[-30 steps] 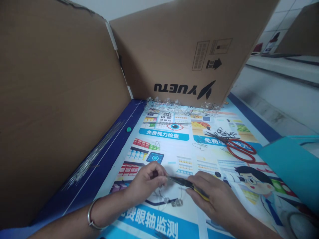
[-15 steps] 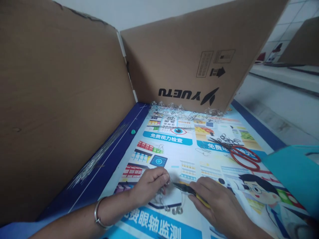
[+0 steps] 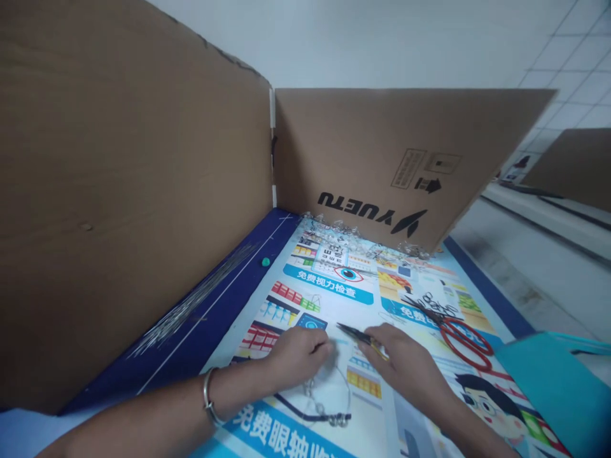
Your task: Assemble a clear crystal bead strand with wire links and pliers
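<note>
My left hand [image 3: 300, 357], with a metal bangle on the wrist, is closed over the printed sheet. From its fingers hangs a thin wire [image 3: 349, 383] in a wide curve, with small silvery rings [image 3: 340, 420] at the low end. A short clear or silvery strand [image 3: 310, 394] dangles below the hand as well. My right hand [image 3: 405, 359] grips dark-jawed pliers [image 3: 356, 333] with yellow handles. Their tips point up-left, apart from my left hand and the wire. What exactly sits inside the left fist is hidden.
Red-handled scissors [image 3: 465, 343] lie at right beside small dark loops [image 3: 432, 302]. Straight wires [image 3: 191, 299] lie along the left cardboard wall [image 3: 143, 191]. Wire pieces [image 3: 353, 235] line the back cardboard [image 3: 382, 140]. A green lump [image 3: 265, 261] and a turquoise bag [image 3: 558, 381] are nearby.
The pliers have moved away from the left fingers, and both hands sit higher and nearer the sheet's middle. My left hand has turned, knuckles up. The camera view has tilted.
</note>
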Available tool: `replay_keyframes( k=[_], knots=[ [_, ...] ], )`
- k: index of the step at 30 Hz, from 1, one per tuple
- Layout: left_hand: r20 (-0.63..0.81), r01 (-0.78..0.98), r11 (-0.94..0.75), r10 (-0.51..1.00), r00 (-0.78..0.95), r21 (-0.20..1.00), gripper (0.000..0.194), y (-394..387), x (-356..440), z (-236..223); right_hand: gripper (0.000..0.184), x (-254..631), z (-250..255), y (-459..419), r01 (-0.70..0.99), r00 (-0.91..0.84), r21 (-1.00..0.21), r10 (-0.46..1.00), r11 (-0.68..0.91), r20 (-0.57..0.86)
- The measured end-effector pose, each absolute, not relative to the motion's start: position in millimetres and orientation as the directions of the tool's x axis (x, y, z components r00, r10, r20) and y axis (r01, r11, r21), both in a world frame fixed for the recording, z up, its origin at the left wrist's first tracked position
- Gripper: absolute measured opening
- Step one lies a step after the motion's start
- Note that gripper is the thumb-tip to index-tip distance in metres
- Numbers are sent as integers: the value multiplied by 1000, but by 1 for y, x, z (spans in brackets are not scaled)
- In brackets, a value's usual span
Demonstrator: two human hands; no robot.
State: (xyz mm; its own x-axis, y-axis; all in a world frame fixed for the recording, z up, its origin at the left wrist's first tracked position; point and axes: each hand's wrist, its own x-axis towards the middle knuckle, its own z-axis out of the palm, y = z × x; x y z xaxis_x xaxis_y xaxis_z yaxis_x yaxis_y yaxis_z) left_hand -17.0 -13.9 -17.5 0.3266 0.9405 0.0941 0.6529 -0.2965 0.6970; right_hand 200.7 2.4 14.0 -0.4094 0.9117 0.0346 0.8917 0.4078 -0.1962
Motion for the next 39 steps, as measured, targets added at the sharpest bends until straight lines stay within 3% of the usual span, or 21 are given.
replay_keyframes(
  k=[3, 8, 17, 23, 27, 33, 39],
  knots=[
    [117, 697, -327, 936, 332, 638, 25, -12, -17, -20, 29, 176, 26, 27, 930, -347, -149, 937, 337, -45],
    [128, 688, -336, 933, 336, 643, 21, -13, -18, -24, 32, 152, 29, 60, 948, -301, -151, 946, 282, -123],
    [129, 691, -339, 932, 338, 638, 21, -12, -19, -26, 31, 139, 30, 68, 949, -299, -150, 944, 278, -142],
    [127, 675, -323, 937, 324, 663, 21, -15, -19, -21, 32, 143, 17, 61, 952, -278, -161, 957, 262, -83],
    [131, 609, -280, 952, 278, 742, 24, -10, -25, -16, 32, 148, 10, 56, 943, -285, -189, 958, 274, -36],
    [168, 403, -131, 984, -57, 906, 24, 14, -44, -14, 31, 158, -4, 39, 926, -286, -236, 956, 295, 69],
    [47, 302, -78, 993, 106, 950, 33, 16, -46, -14, 33, 160, -11, 20, 894, -315, -275, 933, 354, 175]
  ],
)
